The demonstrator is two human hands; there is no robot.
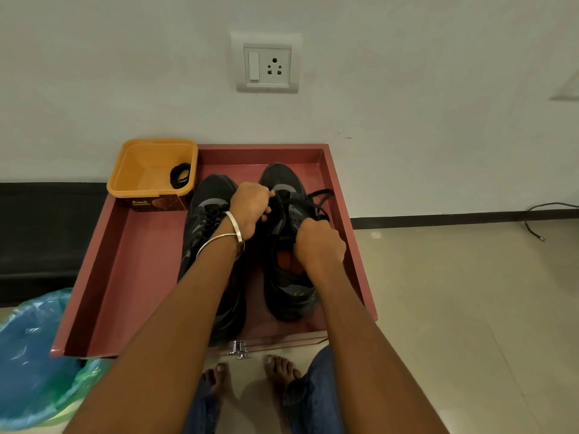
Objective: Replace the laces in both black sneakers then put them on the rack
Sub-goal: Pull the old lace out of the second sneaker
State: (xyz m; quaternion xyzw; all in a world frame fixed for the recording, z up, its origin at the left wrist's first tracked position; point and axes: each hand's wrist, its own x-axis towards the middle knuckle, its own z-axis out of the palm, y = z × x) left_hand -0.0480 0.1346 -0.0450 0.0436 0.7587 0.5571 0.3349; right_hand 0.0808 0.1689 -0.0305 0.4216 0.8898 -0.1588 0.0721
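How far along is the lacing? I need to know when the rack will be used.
Done: the left sneaker looks laced. In hand: both hands, left and right, pull the lace on the right sneaker. Left: finishing it and racking both; they sit in the pink tray.

Both hands [250,208] [319,242], fingers curled.

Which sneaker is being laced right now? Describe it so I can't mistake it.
Find the pink tray under the wall socket. Two black sneakers lie in it; yours is the right sneaker. Unlike the left sneaker, both hands work its loose lace.
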